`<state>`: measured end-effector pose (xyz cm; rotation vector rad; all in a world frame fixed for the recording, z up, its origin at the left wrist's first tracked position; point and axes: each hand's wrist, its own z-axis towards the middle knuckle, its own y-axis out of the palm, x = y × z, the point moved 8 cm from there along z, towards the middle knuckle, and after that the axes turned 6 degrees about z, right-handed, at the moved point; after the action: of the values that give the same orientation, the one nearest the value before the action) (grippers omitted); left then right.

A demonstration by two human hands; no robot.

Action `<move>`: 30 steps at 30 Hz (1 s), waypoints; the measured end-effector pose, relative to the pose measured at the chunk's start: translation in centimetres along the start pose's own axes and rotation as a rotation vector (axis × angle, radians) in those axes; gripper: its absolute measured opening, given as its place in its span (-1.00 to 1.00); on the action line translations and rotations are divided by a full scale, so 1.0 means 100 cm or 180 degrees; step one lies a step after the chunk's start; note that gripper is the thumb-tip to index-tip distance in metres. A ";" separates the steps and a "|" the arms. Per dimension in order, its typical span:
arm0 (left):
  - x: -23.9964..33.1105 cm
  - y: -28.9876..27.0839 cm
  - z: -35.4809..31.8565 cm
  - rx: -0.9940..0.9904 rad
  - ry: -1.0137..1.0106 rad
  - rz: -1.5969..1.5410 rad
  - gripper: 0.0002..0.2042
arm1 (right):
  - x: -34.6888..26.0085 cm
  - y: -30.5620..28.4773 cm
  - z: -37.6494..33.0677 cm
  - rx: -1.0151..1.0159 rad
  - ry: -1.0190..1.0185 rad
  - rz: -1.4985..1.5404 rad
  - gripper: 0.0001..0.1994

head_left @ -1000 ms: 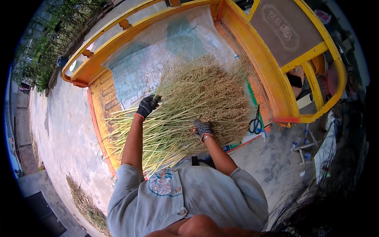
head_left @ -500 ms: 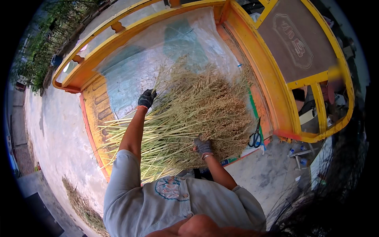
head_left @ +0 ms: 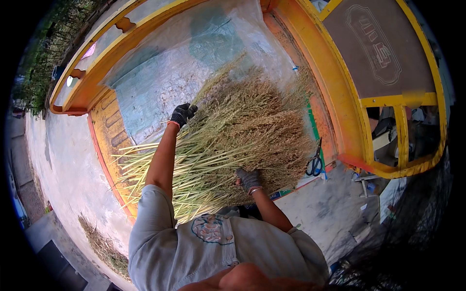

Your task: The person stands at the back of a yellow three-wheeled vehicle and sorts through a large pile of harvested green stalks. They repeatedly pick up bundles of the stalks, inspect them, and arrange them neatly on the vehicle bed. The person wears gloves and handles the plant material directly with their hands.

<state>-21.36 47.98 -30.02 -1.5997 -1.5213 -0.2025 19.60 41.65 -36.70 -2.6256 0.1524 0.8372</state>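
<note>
A wide heap of cut grain stalks (head_left: 233,140) lies before me, pale green stems to the left, bushy brown seed heads to the right. My left hand (head_left: 183,114), in a dark knit glove, is closed at the heap's far left side on a thin grain stalk whose feathery head (head_left: 218,80) points up and right. My right hand (head_left: 249,179), in a grey glove, rests at the near side of the heap with fingers curled in. Whatever it grips among the stalks is hidden. Black-handled scissors (head_left: 315,164) lie right of the seed heads.
The heap lies on a whitish plastic sheet (head_left: 150,87) inside a yellow metal cart bed (head_left: 335,97) with raised sides. A brown panel (head_left: 364,48) stands at the right. Dry plant scraps (head_left: 102,245) lie on the concrete floor (head_left: 68,169) at lower left.
The view has shifted slightly, so the cart sits a little differently. The feathery stalk at my left hand now stands out straighter, up and right. My right hand stays in place on the heap.
</note>
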 end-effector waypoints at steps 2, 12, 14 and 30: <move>0.016 -0.010 -0.021 -0.0418 -0.0101 -0.0413 -0.74 | -0.026 -0.004 -0.002 -0.0325 0.0024 -0.0220 -0.66; 0.014 0.032 -0.125 -0.1292 0.0541 0.0607 -0.68 | 0.028 0.042 0.025 -0.1852 0.1392 0.0530 -0.34; 0.010 0.047 -0.132 -0.1151 0.0688 0.1179 -0.66 | 0.011 0.034 0.015 -0.1833 0.1926 0.0652 -0.38; 0.079 0.014 -0.286 -0.0544 0.0208 -0.1502 -0.82 | -0.043 -0.008 -0.065 0.0863 -0.0179 -0.0850 -0.38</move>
<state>-5.71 34.57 -8.68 -1.3215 -1.8507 -0.6543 19.77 39.84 -29.09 -2.3024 -0.0929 0.7396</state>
